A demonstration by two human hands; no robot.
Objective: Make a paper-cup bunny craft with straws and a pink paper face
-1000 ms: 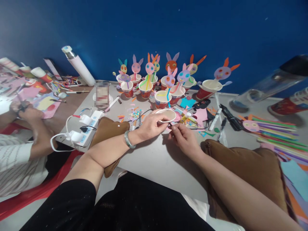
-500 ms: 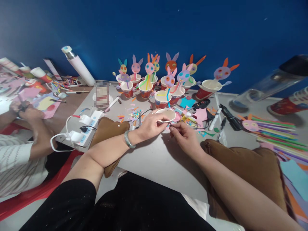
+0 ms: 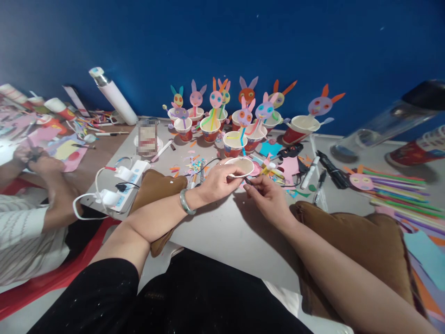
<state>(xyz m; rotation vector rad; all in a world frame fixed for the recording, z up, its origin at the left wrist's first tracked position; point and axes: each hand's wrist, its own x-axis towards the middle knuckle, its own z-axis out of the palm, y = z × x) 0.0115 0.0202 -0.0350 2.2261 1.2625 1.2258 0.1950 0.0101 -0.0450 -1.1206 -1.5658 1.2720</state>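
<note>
My left hand [image 3: 222, 182] is wrapped around a paper cup [image 3: 241, 165], its white mouth tilted up toward me. Close to the near side of that cup, my right hand [image 3: 266, 195] has its thumb and fingers pinched together. A small dark thing shows at its fingertips, too little of it to name. Just behind stand several paper cups [image 3: 235, 144] with bent straws and paper rabbit heads [image 3: 246, 115] rising from them. Paper scraps [image 3: 196, 167] and a pink paper piece [image 3: 290, 166] lie around my hands.
A power strip [image 3: 134, 185] with plugs and brown cushions [image 3: 354, 255] flank my arms. Markers [image 3: 310, 172], coloured straws [image 3: 399, 185], a clear bottle [image 3: 382, 123] and stacked cups [image 3: 417, 148] are at right. A co-worker's hands [image 3: 43, 162] work at far left, near a pink flask [image 3: 116, 95].
The fingers of my right hand have shifted slightly at the cup's near side. My left hand and the cup stay in place.
</note>
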